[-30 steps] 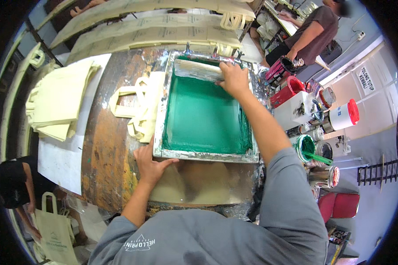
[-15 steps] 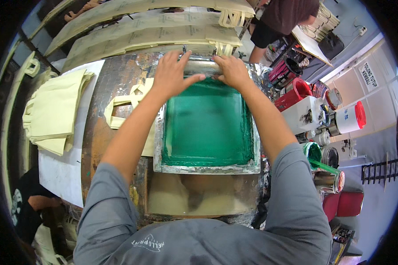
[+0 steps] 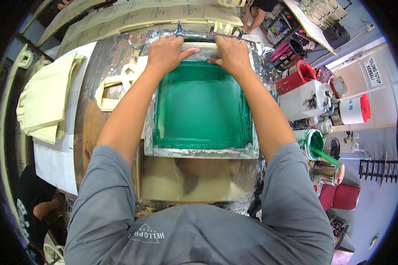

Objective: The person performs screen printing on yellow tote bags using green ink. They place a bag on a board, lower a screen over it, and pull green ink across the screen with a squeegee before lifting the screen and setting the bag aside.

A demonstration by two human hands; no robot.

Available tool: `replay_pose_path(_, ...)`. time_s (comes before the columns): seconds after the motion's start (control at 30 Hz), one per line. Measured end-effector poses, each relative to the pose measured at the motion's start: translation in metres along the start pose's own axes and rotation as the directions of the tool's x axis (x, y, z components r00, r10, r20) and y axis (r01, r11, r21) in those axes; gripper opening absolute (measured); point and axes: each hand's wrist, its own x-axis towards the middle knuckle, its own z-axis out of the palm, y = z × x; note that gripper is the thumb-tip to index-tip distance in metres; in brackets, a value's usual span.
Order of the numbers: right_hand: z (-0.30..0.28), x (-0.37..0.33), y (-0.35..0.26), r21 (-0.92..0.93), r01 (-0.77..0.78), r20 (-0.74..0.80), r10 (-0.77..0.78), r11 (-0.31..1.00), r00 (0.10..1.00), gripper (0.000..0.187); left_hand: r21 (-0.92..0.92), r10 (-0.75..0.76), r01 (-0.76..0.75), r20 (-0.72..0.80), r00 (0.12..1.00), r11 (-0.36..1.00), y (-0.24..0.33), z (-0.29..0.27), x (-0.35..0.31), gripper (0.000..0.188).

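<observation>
A screen-printing frame [image 3: 199, 153] with whitish, paint-stained rails lies on the work table, its mesh [image 3: 201, 106] coated in wet green ink. At the frame's far end, my left hand [image 3: 163, 55] curls its fingers over a pale bar that looks like a squeegee [image 3: 200, 45], the thumb stretched along its near side. My right hand [image 3: 232, 53] grips the same bar further right, its thumb pointing inward. The squeegee's lower part is hard to make out. To the left of the frame, the handles of a cream cloth bag [image 3: 108, 95] stick out.
Stacked cream bags [image 3: 48, 90] lie at the left on a white sheet [image 3: 53, 165]. Ink tubs and cans line the right side, among them a green ink can [image 3: 314, 142] with a green stick. Bag-laden racks [image 3: 141, 26] stand behind the table. Other people are at far right and lower left.
My view has shifted, so the frame and hands sit higher in the picture. My fingers, straighter before, are now curled over the bar. The person at the back right has bent lower.
</observation>
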Motion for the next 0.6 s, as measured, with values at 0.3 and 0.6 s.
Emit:
replay_pose_path(0.3,-0.045,-0.061,-0.041,0.030,-0.059,0.120,0.055,0.998,0.991,0.064,0.021,0.007,-0.009,0.071,0.997,1.000,0.030,-0.039,-0.056,0.070)
replay_pose_path(0.6,-0.152,-0.168,-0.126,0.129,-0.196,0.323,0.146,0.972,0.935,0.057,-0.112,0.055,-0.041,0.125,0.991,0.993,0.092,-0.128,-0.170,0.060)
